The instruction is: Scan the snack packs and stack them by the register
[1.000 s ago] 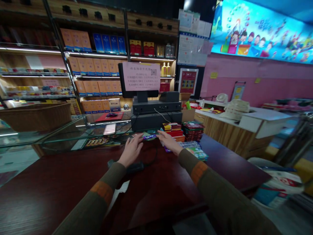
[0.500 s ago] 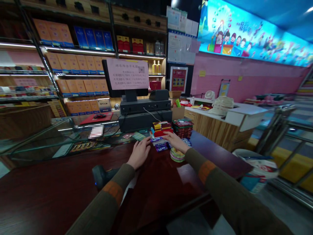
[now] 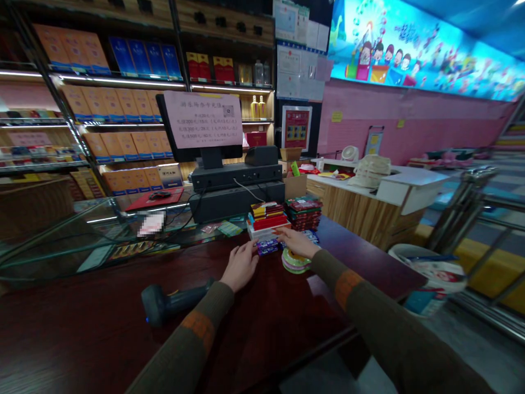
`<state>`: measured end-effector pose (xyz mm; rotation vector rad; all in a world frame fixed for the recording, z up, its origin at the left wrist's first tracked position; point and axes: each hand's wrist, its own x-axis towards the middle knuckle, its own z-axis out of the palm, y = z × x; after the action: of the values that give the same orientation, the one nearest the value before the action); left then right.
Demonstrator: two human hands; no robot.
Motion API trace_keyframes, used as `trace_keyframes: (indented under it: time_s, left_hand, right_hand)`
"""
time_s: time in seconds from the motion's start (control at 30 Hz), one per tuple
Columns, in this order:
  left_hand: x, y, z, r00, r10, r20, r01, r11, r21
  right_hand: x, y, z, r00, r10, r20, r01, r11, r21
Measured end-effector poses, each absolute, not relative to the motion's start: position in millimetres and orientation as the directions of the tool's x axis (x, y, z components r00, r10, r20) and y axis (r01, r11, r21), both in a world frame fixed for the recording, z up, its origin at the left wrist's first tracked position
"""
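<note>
My left hand (image 3: 241,265) is over the dark red counter, fingers stretched forward and slightly bent, their tips at the left end of some small purple packets (image 3: 268,247). From the other side my right hand (image 3: 298,243) reaches over these packets, its fingers extended and the fingertips at their right part. Under the right wrist lies a stack of round green and yellow items (image 3: 294,262). Just behind the packets stand a pile of red and yellow boxes (image 3: 267,213) and a stack of dark red packets (image 3: 303,212). A black handheld scanner (image 3: 172,301) rests left of my left forearm.
A monitor (image 3: 203,123) bearing a paper notice stands on dark equipment (image 3: 238,194) behind the piles. At the left is a glass display case (image 3: 94,232). Beyond the counter's right edge sits a white bin (image 3: 430,268); a metal railing (image 3: 478,235) is farther right.
My hands have come lower and closer together around the purple packets, and the fingers bend a little more. The view has shifted, showing more of the scanner.
</note>
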<state>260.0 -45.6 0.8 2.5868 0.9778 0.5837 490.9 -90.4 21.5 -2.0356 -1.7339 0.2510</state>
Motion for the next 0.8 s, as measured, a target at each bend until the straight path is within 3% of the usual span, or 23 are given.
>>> trace_keyframes:
  time_s: [0.33,0.8]
  left_hand:
    - [263,-49,-7,0.681,0.689,0.247,0.591,-0.717,0.370]
    - [273,-50,-9,0.651,0.725,0.226,0.630,-0.682,0.373]
  right_hand:
    - [483,-91,25,0.186,0.982,0.045,0.936,-0.163,-0.312]
    - [483,-92,22,0.170,0.985,0.035,0.941,-0.151,-0.303]
